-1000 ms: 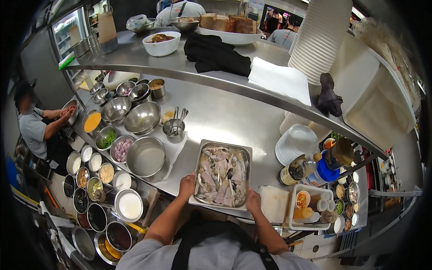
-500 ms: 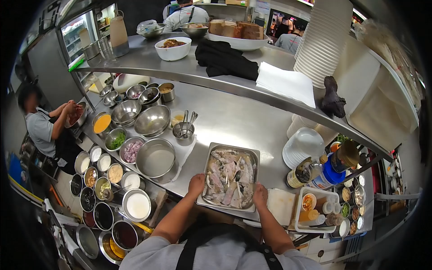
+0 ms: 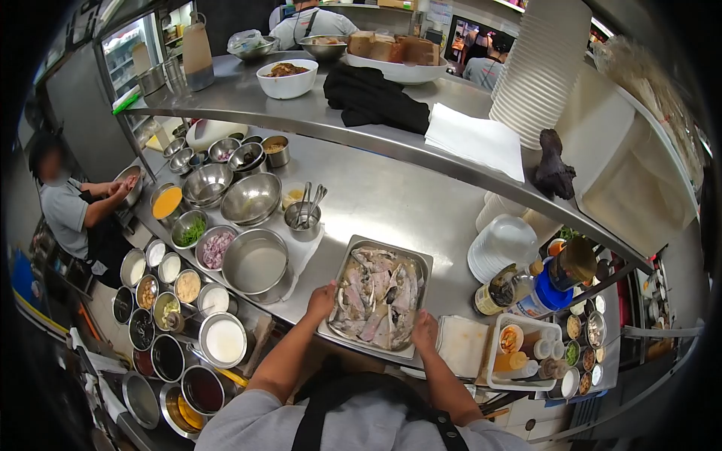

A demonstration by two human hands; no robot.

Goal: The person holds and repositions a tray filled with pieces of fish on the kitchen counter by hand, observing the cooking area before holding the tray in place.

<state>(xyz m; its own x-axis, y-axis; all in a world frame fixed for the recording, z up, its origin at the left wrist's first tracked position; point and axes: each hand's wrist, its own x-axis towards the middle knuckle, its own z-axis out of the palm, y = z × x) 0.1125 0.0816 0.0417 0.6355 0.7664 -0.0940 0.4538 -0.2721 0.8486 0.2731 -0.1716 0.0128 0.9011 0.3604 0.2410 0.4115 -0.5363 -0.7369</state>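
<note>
Two hands clasp a metal tray of raw pieces at the front edge of the desk.
The left hand (image 3: 321, 302) has its fingers clamped on the left rim of the metal tray (image 3: 426, 283), and the right hand (image 3: 425, 333) has its fingers clamped on the right rim, near the lower corner. Pale, dark-edged raw pieces (image 3: 374, 301) fill the tray; whether it rests on the desk (image 3: 391, 195) or is held just above cannot be told. Left of it stand a wide metal bowl (image 3: 255, 263) and a small pot (image 3: 303, 222) with utensils; just right, a pale flat sheet (image 3: 461, 346) lies beside a white bin (image 3: 519, 384) of bottles.
</note>
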